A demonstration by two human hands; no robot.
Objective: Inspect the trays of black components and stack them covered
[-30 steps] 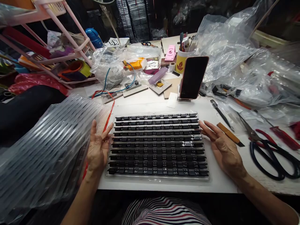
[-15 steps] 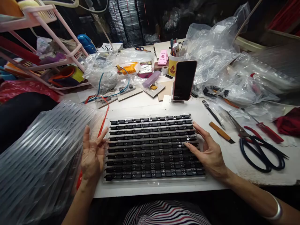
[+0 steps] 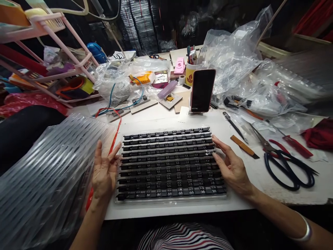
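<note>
A clear plastic tray lies on the white board in front of me. It holds several rows of small black electronic parts, which look like chips. My left hand is at the tray's left side, open, its fingers spread and the nearest ones at the edge. At the opposite side is my right hand, with thumb and forefinger apart at the row ends. Its other fingers are partly hidden; I see nothing gripped in it.
Ridged clear plastic trays are stacked at left, near a red strip. A phone stands behind the rows. Rightward lie scissors, a craft knife, a pen and a red-handled screwdriver. Plastic bags are heaped behind.
My right thumb has drawn back from atop one row to the tray's right edge. My left hand stays at the left side. The whole view has shifted slightly.
</note>
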